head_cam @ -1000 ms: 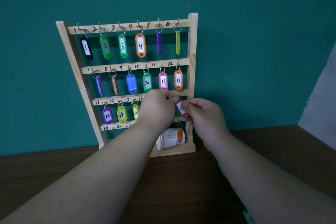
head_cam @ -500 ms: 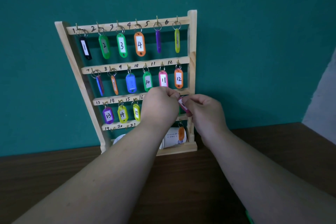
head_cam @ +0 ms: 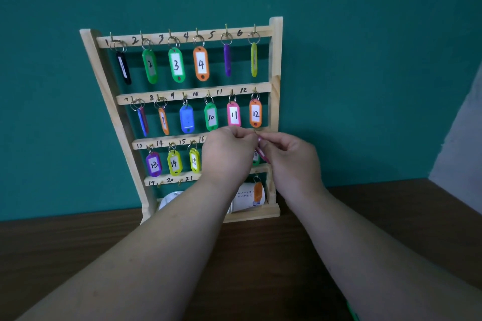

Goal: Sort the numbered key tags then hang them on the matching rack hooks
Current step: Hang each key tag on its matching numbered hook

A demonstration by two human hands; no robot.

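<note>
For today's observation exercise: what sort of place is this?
Probably an indoor tabletop work station: a wooden key rack stands on a dark wooden table against a plain teal wall.

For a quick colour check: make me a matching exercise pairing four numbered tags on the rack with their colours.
Tags:
1. tag 4
2. tag 11
3. tag 13
4. tag 14

Colours:
A. purple
B. yellow-green
C. orange
D. pink

Pairs: 1-C, 2-D, 3-A, 4-B
</note>
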